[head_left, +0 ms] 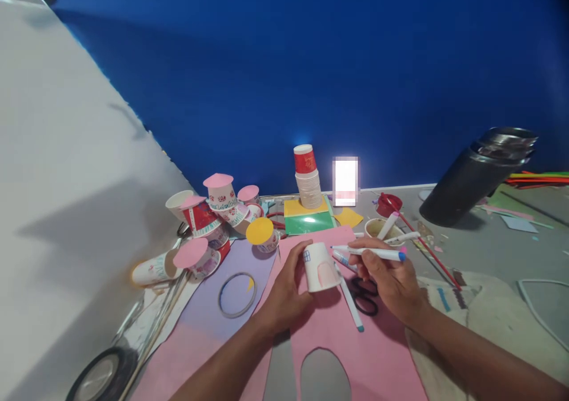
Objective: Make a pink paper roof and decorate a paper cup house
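Note:
My left hand (284,291) grips an upside-down white paper cup (320,267) that rests on a pink paper sheet (377,359). The cup bears a small blue window drawing and a pink door shape. My right hand (391,279) holds a white marker with a blue cap (373,251), its tip pointing left toward the cup. Two more markers (351,300) lie on the pink sheet between my hands. Black-handled scissors (365,297) lie partly under my right hand.
A heap of decorated cups with pink and yellow lids (213,217) sits at the left. A cup stack (308,178) stands on green and yellow paper by the blue wall. Also here: a tape ring (237,294), a cup of markers (384,229), a dark metal canister (480,175).

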`<move>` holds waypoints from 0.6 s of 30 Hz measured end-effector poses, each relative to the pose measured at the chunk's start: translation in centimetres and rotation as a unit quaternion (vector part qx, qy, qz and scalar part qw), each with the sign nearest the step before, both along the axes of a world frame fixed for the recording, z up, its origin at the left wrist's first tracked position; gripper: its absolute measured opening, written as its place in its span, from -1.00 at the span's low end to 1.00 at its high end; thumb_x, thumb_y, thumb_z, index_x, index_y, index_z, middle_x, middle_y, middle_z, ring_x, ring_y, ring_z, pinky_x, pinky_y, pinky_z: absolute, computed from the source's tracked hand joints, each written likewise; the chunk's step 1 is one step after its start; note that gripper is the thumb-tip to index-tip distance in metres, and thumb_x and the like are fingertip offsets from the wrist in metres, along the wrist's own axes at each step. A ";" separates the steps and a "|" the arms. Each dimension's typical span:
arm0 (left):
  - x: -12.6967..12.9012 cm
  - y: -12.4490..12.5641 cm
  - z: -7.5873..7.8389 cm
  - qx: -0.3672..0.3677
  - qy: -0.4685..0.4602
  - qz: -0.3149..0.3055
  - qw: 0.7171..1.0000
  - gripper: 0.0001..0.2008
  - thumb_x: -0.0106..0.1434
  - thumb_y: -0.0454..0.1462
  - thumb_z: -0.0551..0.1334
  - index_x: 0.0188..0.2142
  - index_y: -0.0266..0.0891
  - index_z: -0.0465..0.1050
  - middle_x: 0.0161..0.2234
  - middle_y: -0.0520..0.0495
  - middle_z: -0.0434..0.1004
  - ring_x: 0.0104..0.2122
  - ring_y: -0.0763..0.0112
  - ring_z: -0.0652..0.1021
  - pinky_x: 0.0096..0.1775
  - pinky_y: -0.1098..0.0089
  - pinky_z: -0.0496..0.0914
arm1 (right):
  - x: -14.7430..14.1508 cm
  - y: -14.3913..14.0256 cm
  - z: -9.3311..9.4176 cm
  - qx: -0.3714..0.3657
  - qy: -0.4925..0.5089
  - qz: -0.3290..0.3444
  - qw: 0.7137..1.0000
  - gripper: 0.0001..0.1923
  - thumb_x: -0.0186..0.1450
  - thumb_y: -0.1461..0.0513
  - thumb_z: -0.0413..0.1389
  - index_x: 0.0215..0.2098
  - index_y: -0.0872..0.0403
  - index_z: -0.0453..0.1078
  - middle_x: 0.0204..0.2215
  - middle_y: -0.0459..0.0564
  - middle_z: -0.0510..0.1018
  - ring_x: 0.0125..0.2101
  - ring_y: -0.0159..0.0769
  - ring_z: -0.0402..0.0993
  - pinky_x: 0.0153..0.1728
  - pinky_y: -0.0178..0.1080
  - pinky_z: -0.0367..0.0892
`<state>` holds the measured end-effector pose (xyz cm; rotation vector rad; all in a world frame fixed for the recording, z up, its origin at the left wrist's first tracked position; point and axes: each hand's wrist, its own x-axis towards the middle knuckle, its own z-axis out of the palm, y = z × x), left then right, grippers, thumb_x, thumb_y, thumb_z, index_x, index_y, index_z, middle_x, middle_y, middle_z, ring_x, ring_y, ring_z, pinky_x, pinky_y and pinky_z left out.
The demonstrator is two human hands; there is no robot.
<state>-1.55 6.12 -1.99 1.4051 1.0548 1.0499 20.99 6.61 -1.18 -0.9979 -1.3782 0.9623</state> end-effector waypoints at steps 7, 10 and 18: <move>-0.5 0.4 -0.3 0.032 0.038 0.032 0.998 -0.12 -0.16 -0.55 0.27 0.22 -0.08 0.43 0.25 -0.18 0.45 0.35 -0.09 0.40 0.45 -0.09 0.20 | -0.9 1.6 0.4 -0.017 0.055 -0.025 0.998 -0.47 0.41 -0.24 0.16 -0.14 0.01 0.60 -0.49 -0.02 0.61 -0.59 -0.32 0.41 -0.58 -0.24 0.42; -0.4 0.4 -0.6 -0.005 0.043 0.036 0.998 -0.12 -0.15 -0.53 0.31 0.22 -0.07 0.44 0.25 -0.18 0.47 0.31 -0.12 0.44 0.42 -0.09 0.25 | -0.6 1.9 0.2 -0.015 0.060 -0.035 0.997 -0.46 0.42 -0.23 0.15 -0.15 0.04 0.61 -0.52 -0.04 0.58 -0.60 -0.34 0.42 -0.58 -0.28 0.42; -1.9 1.9 -5.2 -0.020 -0.023 0.061 0.998 -0.20 -0.10 -0.01 0.61 0.15 -0.14 0.55 0.24 -0.34 0.50 0.32 -0.33 0.43 0.39 -0.13 0.27 | 0.2 1.9 -1.7 -0.036 -0.001 -0.049 0.998 -0.65 0.46 -0.08 0.15 -0.08 -0.04 0.62 -0.27 0.04 0.71 -0.37 -0.18 0.66 -0.29 -0.18 0.64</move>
